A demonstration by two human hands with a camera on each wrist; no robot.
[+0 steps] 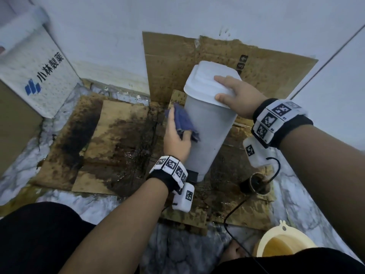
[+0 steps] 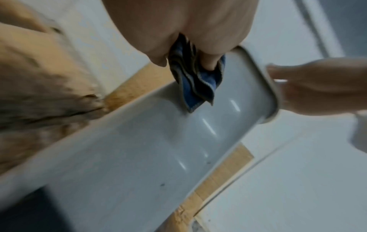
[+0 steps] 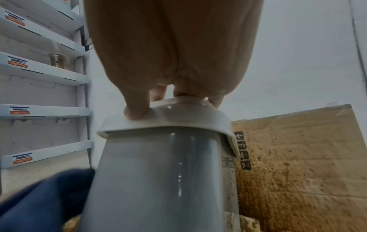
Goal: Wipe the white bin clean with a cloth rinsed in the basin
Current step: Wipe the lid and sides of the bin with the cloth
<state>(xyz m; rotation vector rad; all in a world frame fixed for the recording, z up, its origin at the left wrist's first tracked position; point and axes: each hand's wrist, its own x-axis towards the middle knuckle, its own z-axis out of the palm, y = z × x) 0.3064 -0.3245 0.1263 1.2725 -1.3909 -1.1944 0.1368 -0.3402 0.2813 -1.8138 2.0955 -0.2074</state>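
Overhead, we see white bin [image 1: 209,123] tilted, long axis leaning away, just right of left hand [image 1: 176,139], which bunches blue cloth [image 1: 183,121] on its wall. Right hand [image 1: 239,95] clamps lid. Left wrist: small specks low on wall. Right wrist: thumb [image 3: 137,109] over lid rim; basin [image 1: 284,244] unseen.
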